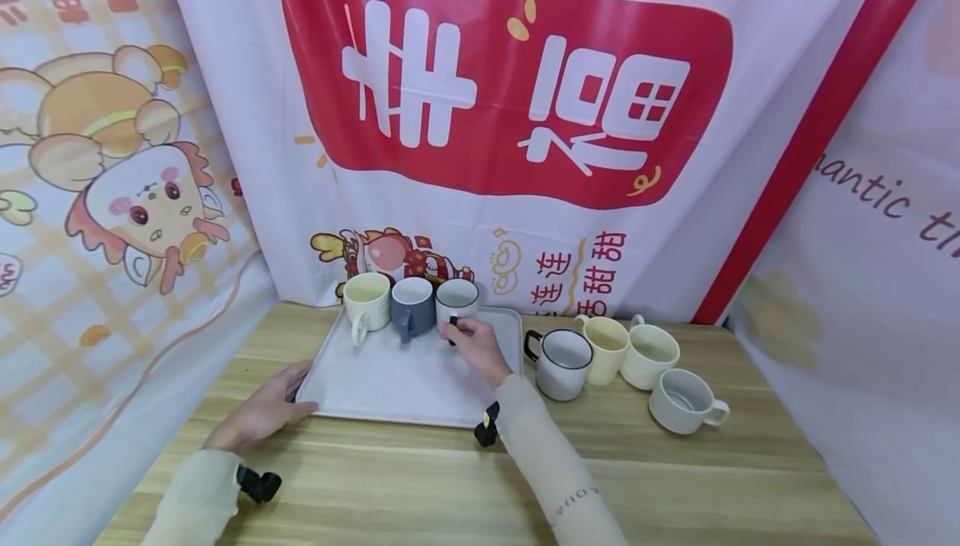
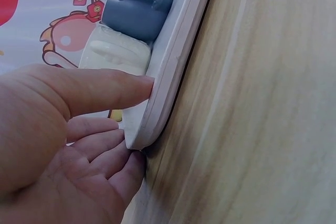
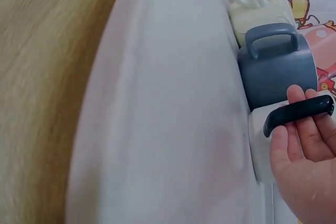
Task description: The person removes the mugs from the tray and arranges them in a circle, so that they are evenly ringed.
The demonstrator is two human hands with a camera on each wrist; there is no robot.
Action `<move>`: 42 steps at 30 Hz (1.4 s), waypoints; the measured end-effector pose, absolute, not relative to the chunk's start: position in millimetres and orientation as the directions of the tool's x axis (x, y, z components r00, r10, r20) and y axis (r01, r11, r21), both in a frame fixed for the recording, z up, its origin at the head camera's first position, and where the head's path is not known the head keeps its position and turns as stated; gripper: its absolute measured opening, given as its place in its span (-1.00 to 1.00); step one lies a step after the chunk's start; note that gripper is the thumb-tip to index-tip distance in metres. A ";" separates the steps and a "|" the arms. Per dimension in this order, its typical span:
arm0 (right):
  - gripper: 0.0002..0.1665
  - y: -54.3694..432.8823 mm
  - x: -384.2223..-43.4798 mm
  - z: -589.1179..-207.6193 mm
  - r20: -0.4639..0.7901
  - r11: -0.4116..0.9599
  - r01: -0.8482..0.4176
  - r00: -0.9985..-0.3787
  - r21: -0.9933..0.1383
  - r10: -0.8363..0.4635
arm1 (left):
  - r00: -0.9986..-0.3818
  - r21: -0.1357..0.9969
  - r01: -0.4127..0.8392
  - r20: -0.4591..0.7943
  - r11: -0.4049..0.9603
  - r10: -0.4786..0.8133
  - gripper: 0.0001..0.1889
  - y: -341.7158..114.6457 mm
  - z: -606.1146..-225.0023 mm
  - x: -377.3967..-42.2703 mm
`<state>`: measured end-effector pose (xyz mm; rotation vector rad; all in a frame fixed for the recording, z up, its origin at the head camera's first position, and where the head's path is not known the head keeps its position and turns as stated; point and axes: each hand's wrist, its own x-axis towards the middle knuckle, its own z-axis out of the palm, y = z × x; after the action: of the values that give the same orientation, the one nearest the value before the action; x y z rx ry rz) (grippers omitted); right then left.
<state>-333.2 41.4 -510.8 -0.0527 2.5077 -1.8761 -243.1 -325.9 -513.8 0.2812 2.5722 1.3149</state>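
My left hand (image 1: pixel 266 406) holds the near left corner of a white tray (image 1: pixel 397 379), its thumb on the front rim and its fingers round the corner. My right hand (image 1: pixel 477 348) grips the black handle (image 3: pixel 299 112) of a white mug with a dark rim (image 1: pixel 457 292). That mug is at the tray's back edge, close beside a blue-grey mug (image 1: pixel 413 313). Left of the blue-grey one stands a cream mug (image 1: pixel 367 303), its handle toward me. In the left wrist view the thumb (image 2: pixel 115 88) lies against the tray rim.
Right of the tray, on the wooden table (image 1: pixel 675 496), stand a larger white mug with a black handle (image 1: pixel 564 367), a pale yellow mug (image 1: pixel 604 350), a pale green mug (image 1: pixel 649 356) and a light grey cup (image 1: pixel 684 403). A printed cloth (image 1: pixel 510 229) hangs behind.
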 end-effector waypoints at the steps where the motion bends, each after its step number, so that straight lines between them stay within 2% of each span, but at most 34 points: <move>1: -0.57 41.4 -333.6 -510.4 0.003 0.270 -0.008 -1.000 -0.963 -0.019 | -0.953 0.817 0.061 -0.124 0.574 0.277 -0.09 -325.9 -514.4 -243.2; 10: -0.53 52.0 -321.3 -501.9 -0.065 0.171 0.063 -0.998 -0.983 -0.005 | -0.953 0.823 0.045 -0.134 0.566 0.271 -0.10 -326.8 -519.4 -243.5; 16: -0.68 58.9 -307.8 -487.6 -0.152 0.034 0.150 -0.986 -0.988 -0.062 | -0.956 0.807 0.028 -0.149 0.589 0.251 -0.07 -327.6 -520.6 -244.0; 21: -0.77 66.9 -293.7 -482.2 -0.153 -0.067 0.161 -0.981 -0.985 -0.118 | -0.957 0.806 0.035 -0.143 0.591 0.252 -0.07 -327.8 -518.9 -243.6; 29: -0.72 102.9 -262.8 -476.0 -0.197 0.009 0.202 -0.946 -0.979 -0.257 | -0.955 0.814 0.049 -0.131 0.578 0.266 -0.10 -327.2 -516.1 -244.8; 35: -0.68 137.2 -234.5 -467.2 -0.154 0.051 0.145 -0.922 -0.988 -0.356 | -0.956 0.820 0.052 -0.125 0.570 0.267 -0.10 -326.5 -515.3 -244.4; 42: -0.68 186.9 -202.9 -451.4 -0.097 0.062 0.077 -0.866 -0.995 -0.491 | -0.955 0.821 0.051 -0.126 0.568 0.268 -0.10 -326.5 -514.7 -244.2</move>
<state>-202.9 186.9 -451.4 -0.4121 1.9358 -1.8572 -244.2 -326.5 -514.7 0.2656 2.5661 1.3324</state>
